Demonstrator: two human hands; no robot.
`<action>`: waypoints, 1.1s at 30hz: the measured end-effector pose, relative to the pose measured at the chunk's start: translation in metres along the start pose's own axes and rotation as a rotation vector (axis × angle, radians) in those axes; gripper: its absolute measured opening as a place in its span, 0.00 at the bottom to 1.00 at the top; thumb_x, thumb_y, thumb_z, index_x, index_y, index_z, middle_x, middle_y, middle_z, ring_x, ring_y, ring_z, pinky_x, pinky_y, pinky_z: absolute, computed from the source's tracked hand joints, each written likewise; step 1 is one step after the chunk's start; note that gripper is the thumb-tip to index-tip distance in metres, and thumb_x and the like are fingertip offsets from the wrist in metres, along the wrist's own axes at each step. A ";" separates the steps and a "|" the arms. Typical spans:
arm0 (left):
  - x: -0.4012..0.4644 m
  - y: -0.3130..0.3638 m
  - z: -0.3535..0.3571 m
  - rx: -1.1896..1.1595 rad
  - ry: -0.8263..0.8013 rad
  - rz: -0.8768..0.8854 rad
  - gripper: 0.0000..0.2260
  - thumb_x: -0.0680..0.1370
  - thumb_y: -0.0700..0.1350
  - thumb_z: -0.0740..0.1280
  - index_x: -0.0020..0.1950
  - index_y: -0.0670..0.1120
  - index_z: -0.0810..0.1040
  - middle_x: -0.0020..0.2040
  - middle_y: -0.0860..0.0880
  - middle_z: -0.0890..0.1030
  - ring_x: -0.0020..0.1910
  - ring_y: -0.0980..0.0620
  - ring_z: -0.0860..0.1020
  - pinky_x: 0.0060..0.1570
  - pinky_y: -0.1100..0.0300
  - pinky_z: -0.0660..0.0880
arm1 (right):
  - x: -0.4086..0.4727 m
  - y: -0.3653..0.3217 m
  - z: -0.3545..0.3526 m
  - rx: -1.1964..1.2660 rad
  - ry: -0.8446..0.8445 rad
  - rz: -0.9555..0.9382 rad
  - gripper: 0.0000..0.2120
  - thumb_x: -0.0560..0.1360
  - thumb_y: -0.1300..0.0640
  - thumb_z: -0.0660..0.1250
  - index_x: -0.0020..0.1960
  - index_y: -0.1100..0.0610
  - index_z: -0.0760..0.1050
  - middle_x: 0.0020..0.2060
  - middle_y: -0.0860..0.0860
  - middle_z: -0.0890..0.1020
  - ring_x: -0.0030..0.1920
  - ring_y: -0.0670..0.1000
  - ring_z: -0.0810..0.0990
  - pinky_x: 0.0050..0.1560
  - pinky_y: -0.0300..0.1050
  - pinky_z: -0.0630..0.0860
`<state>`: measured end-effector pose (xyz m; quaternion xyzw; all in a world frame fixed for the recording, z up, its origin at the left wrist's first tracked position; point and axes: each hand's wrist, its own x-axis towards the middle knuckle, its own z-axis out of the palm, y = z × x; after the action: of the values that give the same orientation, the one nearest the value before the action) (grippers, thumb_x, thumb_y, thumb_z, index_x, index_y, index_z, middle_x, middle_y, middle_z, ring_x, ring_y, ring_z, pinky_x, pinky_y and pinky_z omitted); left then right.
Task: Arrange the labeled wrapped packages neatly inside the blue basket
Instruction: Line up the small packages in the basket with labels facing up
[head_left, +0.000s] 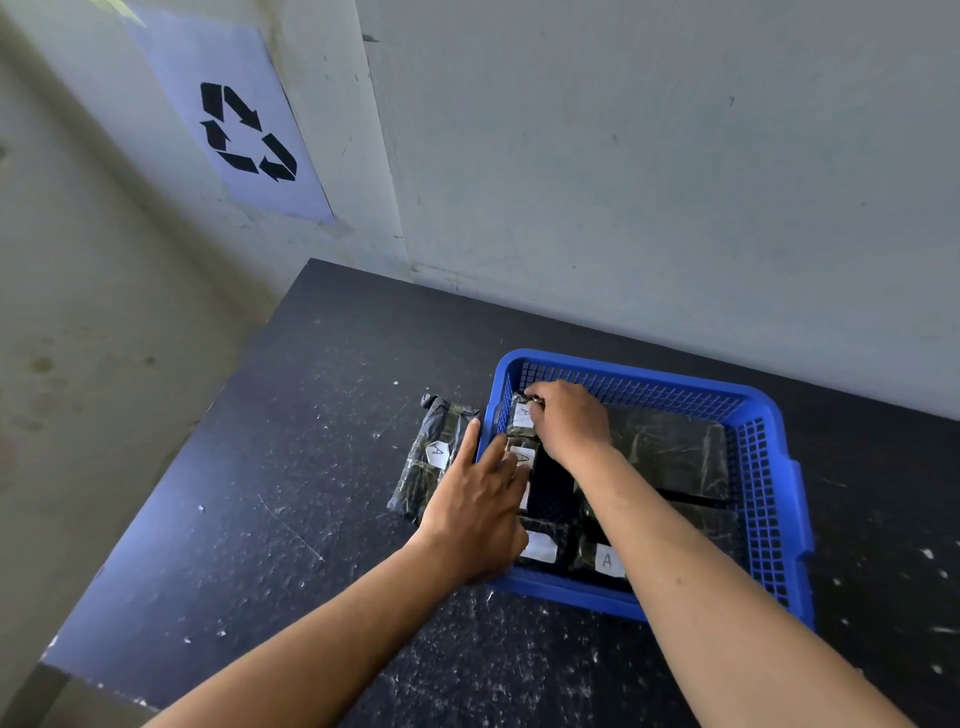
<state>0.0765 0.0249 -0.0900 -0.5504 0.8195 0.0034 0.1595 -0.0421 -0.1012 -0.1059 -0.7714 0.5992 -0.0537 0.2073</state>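
Scuffed black worktop (291, 467); blue plastic mesh basket (763, 467) sits on it. Black film-wrapped packages with white paper "A" labels inside: near-row package (602, 558) label legible, its neighbour's label part hidden by the left hand (480, 499). That hand lies flat, fingers spread over the basket's left rim, grasping nothing. Right hand (569, 418) pinches the far-left package (519, 415), label mostly covered. One package (431, 457) lies outside, just left of the basket.
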 end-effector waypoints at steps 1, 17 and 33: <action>0.000 0.001 0.000 0.011 -0.004 -0.005 0.31 0.76 0.56 0.46 0.74 0.41 0.66 0.71 0.40 0.71 0.75 0.37 0.56 0.71 0.34 0.32 | -0.005 -0.002 0.002 0.017 0.068 0.010 0.15 0.79 0.54 0.67 0.65 0.54 0.77 0.58 0.54 0.82 0.55 0.58 0.81 0.52 0.53 0.77; -0.010 0.009 -0.007 -0.112 0.044 -0.066 0.23 0.80 0.50 0.59 0.76 0.52 0.62 0.71 0.48 0.71 0.74 0.40 0.55 0.73 0.36 0.38 | -0.080 0.051 -0.043 0.455 0.094 0.203 0.06 0.76 0.61 0.70 0.49 0.53 0.84 0.39 0.44 0.84 0.38 0.42 0.83 0.35 0.32 0.77; 0.009 0.073 -0.027 -0.227 0.052 0.036 0.22 0.82 0.57 0.56 0.75 0.53 0.62 0.71 0.48 0.71 0.74 0.45 0.59 0.74 0.37 0.41 | -0.156 0.094 -0.030 0.186 0.098 0.266 0.18 0.76 0.51 0.71 0.66 0.48 0.77 0.58 0.48 0.81 0.56 0.52 0.80 0.53 0.51 0.79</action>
<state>0.0007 0.0403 -0.0789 -0.5499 0.8276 0.0847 0.0746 -0.1801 0.0207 -0.0891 -0.6592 0.6979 -0.1183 0.2537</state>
